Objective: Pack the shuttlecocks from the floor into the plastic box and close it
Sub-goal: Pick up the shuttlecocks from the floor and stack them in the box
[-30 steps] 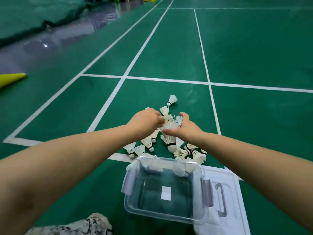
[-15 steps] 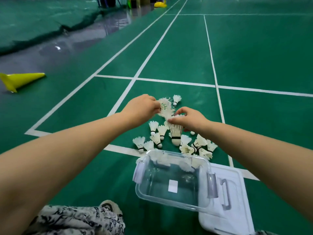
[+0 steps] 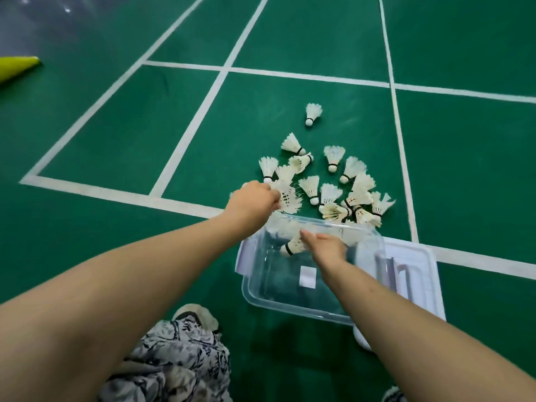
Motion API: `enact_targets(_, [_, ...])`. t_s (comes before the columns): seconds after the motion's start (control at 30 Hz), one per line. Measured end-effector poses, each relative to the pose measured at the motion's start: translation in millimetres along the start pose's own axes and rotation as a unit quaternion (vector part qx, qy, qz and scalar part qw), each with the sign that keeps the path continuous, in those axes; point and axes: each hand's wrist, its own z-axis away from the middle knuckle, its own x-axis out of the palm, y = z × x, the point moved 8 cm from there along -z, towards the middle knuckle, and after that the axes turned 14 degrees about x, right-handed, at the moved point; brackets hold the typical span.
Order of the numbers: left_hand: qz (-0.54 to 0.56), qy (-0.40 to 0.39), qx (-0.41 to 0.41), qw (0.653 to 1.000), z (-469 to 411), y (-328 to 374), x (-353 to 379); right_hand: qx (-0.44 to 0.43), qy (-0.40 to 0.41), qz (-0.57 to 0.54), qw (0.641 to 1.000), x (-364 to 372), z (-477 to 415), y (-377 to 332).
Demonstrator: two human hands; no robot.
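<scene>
A clear plastic box [image 3: 293, 307] stands open on the green court floor, its white lid [image 3: 417, 274] lying flat to its right. Several white feather shuttlecocks [image 3: 333, 161] lie scattered just beyond the box. My left hand [image 3: 252, 203] hovers at the box's far left corner, closed around a bunch of shuttlecocks [image 3: 287, 198]. My right hand [image 3: 326, 246] is inside the box mouth, with one shuttlecock [image 3: 293, 246] at its fingertips, cork pointing left.
White court lines cross the floor around the pile. A yellow cone [image 3: 17, 66] lies at the far left. My patterned trouser leg [image 3: 179, 358] and a shoe [image 3: 197, 314] sit close in front of the box. One lone shuttlecock [image 3: 313, 113] lies farther out.
Both hands have come back from the pile toward the box, each carrying shuttlecocks. The right hand now reaches into the box; the view has tilted down.
</scene>
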Motion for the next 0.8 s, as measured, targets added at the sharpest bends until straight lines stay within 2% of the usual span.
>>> enact_targets(0.1, [-0.005,0.019,-0.018,1.000,-1,-10,16,0.023,0.017,0.002,1.000,13,-15,14])
enact_targets(0.23, [0.020,0.029,-0.035,0.999,-6,-19,29,0.094,0.012,-0.058,0.994,29,-32,31])
enact_targets(0.37, [0.027,0.030,-0.032,0.999,-15,-21,38,0.141,-0.012,-0.046,0.989,54,-46,42])
enact_targets(0.47, [0.031,0.035,-0.038,0.998,-22,-21,43,0.157,-0.060,-0.047,0.985,72,-55,52])
enact_targets(0.57, [0.052,0.051,-0.042,0.996,-28,-23,43,0.183,-0.065,-0.105,0.975,74,-59,58])
enact_targets(0.67, [0.067,0.058,-0.044,0.995,-31,-24,43,0.236,-0.110,-0.232,0.937,79,-58,60])
enact_targets(0.7, [0.067,0.056,-0.044,0.995,-31,-24,43,0.244,-0.129,-0.243,0.930,82,-58,59])
enact_targets(0.8, [0.063,0.048,-0.040,0.996,-31,-21,43,0.208,-0.119,-0.187,0.953,77,-59,49])
